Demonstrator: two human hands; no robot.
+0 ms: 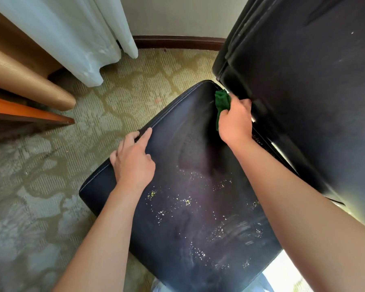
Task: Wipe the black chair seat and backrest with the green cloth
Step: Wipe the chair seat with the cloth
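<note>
The black chair seat (183, 157) fills the middle of the view, dusted with pale and yellow crumbs toward its near half. Its black backrest (303, 85) rises on the right. My right hand (235, 121) is shut on a bunched green cloth (222, 101), pressed into the crease where seat meets backrest at the far corner. My left hand (133, 159) rests on the seat's left edge, fingers curled over the stitched rim and index finger stretched along it.
Patterned green and beige carpet (51, 186) surrounds the chair. A white sheer curtain (78, 39) hangs at the upper left beside brown drapes and an orange wooden edge (30, 114). A wall with dark baseboard (177, 42) lies beyond.
</note>
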